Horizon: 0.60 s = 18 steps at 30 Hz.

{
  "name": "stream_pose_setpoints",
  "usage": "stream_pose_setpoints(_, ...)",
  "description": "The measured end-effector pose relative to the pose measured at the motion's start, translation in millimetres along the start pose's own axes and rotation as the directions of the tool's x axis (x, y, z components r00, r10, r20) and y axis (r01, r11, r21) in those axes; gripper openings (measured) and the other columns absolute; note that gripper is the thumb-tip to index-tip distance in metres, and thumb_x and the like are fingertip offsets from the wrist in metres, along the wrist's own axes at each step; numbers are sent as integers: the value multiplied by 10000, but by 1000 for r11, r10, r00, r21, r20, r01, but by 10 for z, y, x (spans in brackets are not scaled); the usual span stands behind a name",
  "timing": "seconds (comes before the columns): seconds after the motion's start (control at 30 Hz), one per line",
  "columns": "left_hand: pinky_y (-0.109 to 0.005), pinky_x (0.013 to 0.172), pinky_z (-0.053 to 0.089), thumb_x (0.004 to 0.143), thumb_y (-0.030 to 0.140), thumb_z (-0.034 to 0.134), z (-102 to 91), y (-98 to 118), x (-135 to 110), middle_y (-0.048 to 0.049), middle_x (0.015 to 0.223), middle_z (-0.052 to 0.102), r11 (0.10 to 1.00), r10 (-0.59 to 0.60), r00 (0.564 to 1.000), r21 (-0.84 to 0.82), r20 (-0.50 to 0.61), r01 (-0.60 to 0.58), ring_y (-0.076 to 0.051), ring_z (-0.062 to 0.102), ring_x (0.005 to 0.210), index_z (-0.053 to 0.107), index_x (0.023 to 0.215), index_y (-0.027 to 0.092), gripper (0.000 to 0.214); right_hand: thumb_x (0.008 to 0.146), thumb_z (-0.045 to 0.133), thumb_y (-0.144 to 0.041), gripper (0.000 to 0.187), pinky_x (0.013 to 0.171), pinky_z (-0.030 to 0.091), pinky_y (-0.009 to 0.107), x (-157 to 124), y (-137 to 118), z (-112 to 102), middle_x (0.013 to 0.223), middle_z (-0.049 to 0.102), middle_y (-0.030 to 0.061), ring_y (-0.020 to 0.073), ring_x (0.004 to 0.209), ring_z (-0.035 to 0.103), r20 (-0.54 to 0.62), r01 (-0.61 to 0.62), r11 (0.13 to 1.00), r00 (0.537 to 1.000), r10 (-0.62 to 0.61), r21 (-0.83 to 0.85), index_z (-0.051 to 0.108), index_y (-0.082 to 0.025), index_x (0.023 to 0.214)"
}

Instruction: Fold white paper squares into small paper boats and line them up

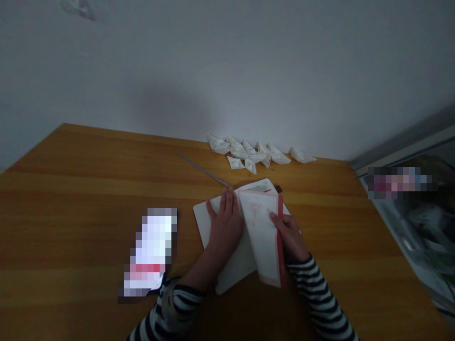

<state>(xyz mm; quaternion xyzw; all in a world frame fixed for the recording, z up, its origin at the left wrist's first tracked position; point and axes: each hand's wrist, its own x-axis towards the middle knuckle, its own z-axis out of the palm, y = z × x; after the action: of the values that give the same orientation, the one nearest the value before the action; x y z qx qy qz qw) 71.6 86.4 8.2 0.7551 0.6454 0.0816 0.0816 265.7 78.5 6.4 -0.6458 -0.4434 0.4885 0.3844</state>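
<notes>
An open notebook (pixel 232 270) lies on the wooden table in front of me, turned at a slant. My left hand (pixel 226 225) rests flat on its left page, close to the spine, with the fingers stretched out. My right hand (pixel 289 234) pinches the right edge of a raised page (pixel 261 237), thumb on top. This page is white with a pink border and a faint pink drawing. The other fingers of that hand are hidden behind the page. A thin grey ribbon (pixel 204 169) runs from the notebook's top edge toward the upper left.
Several folded white paper boats (pixel 245 149) stand along the wall at the back of the table (pixel 106 180). A phone (pixel 151 251) with a lit, blurred-out screen lies left of the notebook. Past the table's right edge is a shelf or bin (pixel 415 222) with unclear contents.
</notes>
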Motion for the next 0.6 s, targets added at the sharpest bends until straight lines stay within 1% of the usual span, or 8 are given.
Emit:
stream_pose_setpoints(0.07, -732, 1132, 70, 891, 153, 323, 5, 0, 1, -203, 1607, 245, 1000, 0, 1000, 2, 7, 0, -326, 208, 1502, 342, 1498, 30, 619, 755, 710, -579, 524, 473, 267, 242, -8, -2, -59, 490, 476, -26, 104, 479, 379, 72, -44, 999, 997, 42, 23, 510, -173, 491)
stream_pose_setpoints(0.13, -728, 1134, 65, 885, 152, 326, 6, -3, 2, -202, 1607, 249, 1000, 0, 1000, 0, 11, 0, -326, 186, 1508, 343, 1499, 36, 626, 760, 721, -554, 446, 499, 324, 248, -34, 6, -126, 553, 568, -5, 126, 509, 450, 176, -103, 993, 980, 92, 56, 618, -160, 578)
stream_pose_setpoints(0.2, -731, 1132, 62, 876, 150, 333, 4, -6, 4, -201, 1608, 249, 1000, 2, 1000, -5, 13, -2, -329, 186, 1508, 346, 1500, 43, 634, 780, 713, -534, 408, 515, 343, 252, -71, 26, -180, 579, 593, 1, 133, 523, 471, 251, -138, 988, 961, 116, 72, 659, -160, 624)
stream_pose_setpoints(0.27, -733, 1131, 58, 870, 147, 336, 0, -7, 7, -200, 1608, 249, 1000, 0, 1000, -7, 14, 0, -332, 201, 1503, 347, 1501, 45, 639, 797, 700, -525, 429, 503, 313, 245, -105, 50, -209, 545, 544, -14, 118, 505, 426, 260, -125, 990, 960, 102, 72, 625, -164, 577)
stream_pose_setpoints(0.37, -734, 1130, 50, 870, 147, 340, -5, -2, 10, -212, 1599, 266, 1000, -23, 1000, -1, 9, 23, -338, 212, 1499, 352, 1497, 34, 637, 794, 702, -524, 490, 483, 251, 236, -123, 71, -217, 505, 444, -40, 94, 487, 341, 186, -78, 994, 980, 63, 77, 526, -169, 506)
stream_pose_setpoints(0.47, -747, 1121, 53, 866, 141, 342, -1, 4, 10, -224, 1592, 275, 999, -33, 999, 8, 6, 33, -349, 222, 1494, 349, 1491, 8, 639, 787, 700, -544, 525, 472, 227, 234, -114, 64, -229, 485, 409, -46, 87, 479, 316, 154, -74, 996, 986, 65, 52, 482, -172, 487)
stream_pose_setpoints(0.53, -751, 1118, 55, 864, 141, 342, 7, 5, 8, -221, 1597, 261, 999, -31, 1000, 16, 2, 31, -347, 228, 1492, 345, 1491, 2, 642, 789, 694, -557, 523, 463, 222, 230, -118, 54, -253, 479, 425, -43, 83, 466, 318, 179, -86, 995, 981, 77, 41, 507, -166, 496)
stream_pose_setpoints(0.6, -751, 1118, 57, 867, 148, 340, 14, 5, 5, -220, 1600, 251, 999, -35, 999, 26, -5, 36, -339, 223, 1495, 344, 1490, 1, 640, 791, 690, -568, 503, 453, 230, 226, -144, 53, -282, 485, 471, -34, 82, 454, 340, 243, -121, 991, 964, 105, 49, 571, -155, 530)
